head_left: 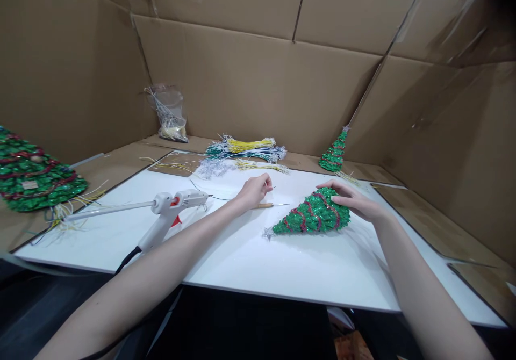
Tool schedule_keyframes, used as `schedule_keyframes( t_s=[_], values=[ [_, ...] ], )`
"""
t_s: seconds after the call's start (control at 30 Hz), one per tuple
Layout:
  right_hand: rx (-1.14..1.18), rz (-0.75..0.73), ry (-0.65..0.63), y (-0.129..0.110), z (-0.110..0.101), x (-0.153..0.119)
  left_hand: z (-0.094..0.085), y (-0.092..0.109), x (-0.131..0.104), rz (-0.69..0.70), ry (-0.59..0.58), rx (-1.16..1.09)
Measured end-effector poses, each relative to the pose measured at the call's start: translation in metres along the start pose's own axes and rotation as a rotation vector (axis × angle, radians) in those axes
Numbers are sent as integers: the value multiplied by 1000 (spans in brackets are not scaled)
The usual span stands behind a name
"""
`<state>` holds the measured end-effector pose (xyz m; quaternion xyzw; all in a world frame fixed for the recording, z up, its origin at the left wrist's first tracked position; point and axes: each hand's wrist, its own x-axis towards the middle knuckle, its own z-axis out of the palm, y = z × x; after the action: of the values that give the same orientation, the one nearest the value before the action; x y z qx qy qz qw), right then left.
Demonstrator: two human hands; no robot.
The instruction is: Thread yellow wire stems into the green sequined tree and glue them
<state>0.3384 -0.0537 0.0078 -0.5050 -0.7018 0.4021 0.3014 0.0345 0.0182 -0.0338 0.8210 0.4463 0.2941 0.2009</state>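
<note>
Evidently, 2 hands are at work. At the left edge of the frame leans a larger tree (34,174), with a glue gun (161,220) lying left of centre. Near the centre, the left hand (255,189) has its fingertips pinched together on what looks like a thin piece (274,187), too small to identify; just below it lies a wooden-handled tool (264,206). Right of centre, the garlanded tree (308,213) lies on its side, star (267,234) towards the left, its wide end grasped by the right hand (357,200), below and right of the pinch and apart from it. The step in hand seems to be readying a fine part while steadying the tree; bringing the 2 together would call for a light hold and careful aim.
</note>
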Motion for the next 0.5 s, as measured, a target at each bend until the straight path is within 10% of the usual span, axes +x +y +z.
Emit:
schedule_keyframes(
  t_s=[0.5],
  values=[
    [-6, 12, 1, -2, 1, -1, -3, 2, -2, 72, -1, -65]
  ],
)
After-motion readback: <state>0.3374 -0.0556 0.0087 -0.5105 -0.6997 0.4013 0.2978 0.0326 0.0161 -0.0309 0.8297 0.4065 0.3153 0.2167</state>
